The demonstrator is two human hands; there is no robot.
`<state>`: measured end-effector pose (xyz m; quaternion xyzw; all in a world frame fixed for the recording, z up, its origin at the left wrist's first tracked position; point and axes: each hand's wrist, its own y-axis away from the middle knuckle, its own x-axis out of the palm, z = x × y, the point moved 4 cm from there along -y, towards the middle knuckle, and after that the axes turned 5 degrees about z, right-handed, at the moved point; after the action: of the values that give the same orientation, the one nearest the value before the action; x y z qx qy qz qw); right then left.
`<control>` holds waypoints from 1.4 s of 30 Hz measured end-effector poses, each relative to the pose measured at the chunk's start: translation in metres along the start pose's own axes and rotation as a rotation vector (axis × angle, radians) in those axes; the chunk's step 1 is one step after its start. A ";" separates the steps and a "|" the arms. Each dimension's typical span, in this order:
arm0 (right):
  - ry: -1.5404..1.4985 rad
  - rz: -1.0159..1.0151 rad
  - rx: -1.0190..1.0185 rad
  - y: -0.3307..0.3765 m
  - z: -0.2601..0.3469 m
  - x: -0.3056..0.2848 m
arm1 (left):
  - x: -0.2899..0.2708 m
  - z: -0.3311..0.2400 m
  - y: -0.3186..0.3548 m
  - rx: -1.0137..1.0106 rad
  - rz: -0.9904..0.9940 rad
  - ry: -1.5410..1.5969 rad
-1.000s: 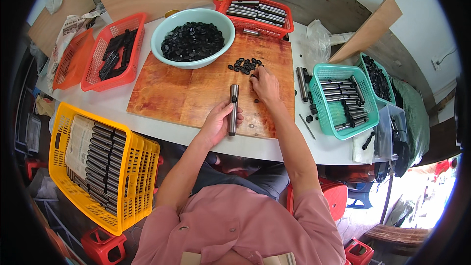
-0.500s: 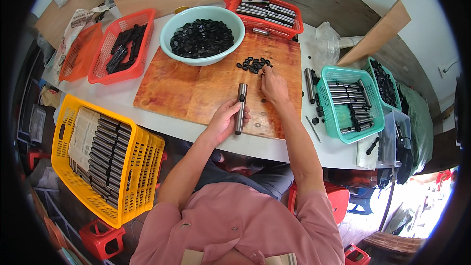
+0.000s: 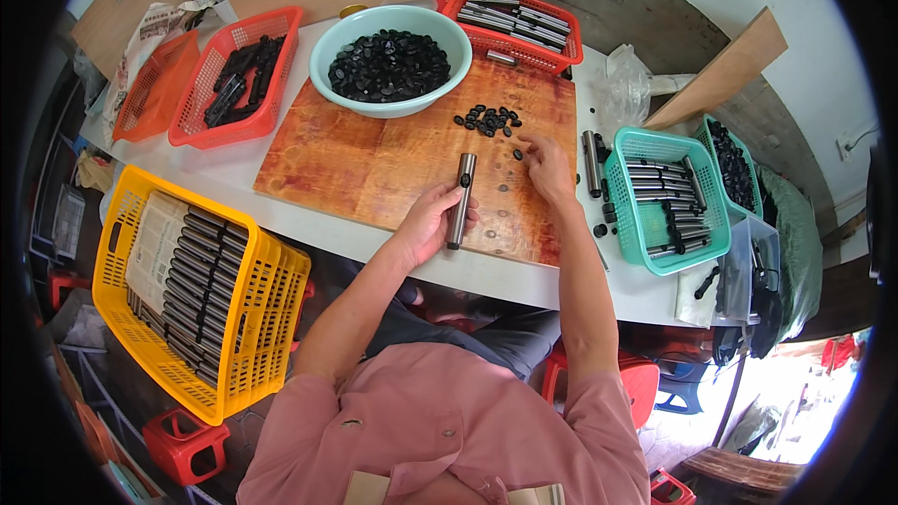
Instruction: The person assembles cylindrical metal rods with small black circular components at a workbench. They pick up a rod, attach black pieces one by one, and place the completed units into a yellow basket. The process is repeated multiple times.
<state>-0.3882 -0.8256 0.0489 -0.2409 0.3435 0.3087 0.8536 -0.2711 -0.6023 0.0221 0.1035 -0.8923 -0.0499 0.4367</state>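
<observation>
Over the wooden board (image 3: 365,164), left hand (image 3: 429,224) grips a metal tube (image 3: 460,208), slightly tilted, dark round piece (image 3: 465,180) at its upper part, while part-curled right hand (image 3: 548,168) is just beside a lone black oval (image 3: 517,155), cannot tell if touching or holding it, near a loose cluster of black pieces (image 3: 487,122).

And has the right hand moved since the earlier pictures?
Yes: judged against the wooden board, the right hand has shifted toward the board's right edge.
</observation>
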 end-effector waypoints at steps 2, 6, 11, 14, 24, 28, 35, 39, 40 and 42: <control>0.023 0.073 -0.047 0.005 0.006 -0.006 | 0.002 0.001 -0.005 -0.019 0.006 0.020; 0.109 0.176 0.007 0.007 0.004 -0.008 | 0.012 0.002 -0.014 -0.041 -0.007 -0.016; 0.079 0.137 0.061 0.018 0.016 -0.012 | 0.013 0.008 -0.017 -0.029 -0.005 -0.039; 0.101 0.132 0.080 0.022 0.013 -0.012 | 0.012 0.009 -0.018 -0.017 0.012 -0.050; -0.144 0.059 -0.114 0.067 0.088 -0.012 | 0.014 0.010 -0.016 0.027 0.091 -0.083; -0.078 0.035 -0.209 0.072 0.098 -0.008 | 0.021 0.007 -0.015 0.056 0.083 -0.085; 0.069 -0.031 -0.361 0.076 0.102 -0.005 | 0.019 0.010 -0.014 0.084 0.073 -0.055; -0.014 -0.056 -0.352 0.082 0.103 -0.003 | 0.023 0.009 -0.012 0.078 0.070 -0.055; -0.019 -0.064 -0.349 0.082 0.103 -0.003 | 0.022 0.009 -0.011 0.070 0.072 -0.051; -0.028 -0.079 -0.344 0.083 0.103 -0.002 | 0.020 0.010 -0.011 0.052 0.077 -0.043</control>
<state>-0.4021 -0.7043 0.1003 -0.3923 0.2641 0.3323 0.8161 -0.2890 -0.6179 0.0296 0.0792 -0.9057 -0.0118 0.4162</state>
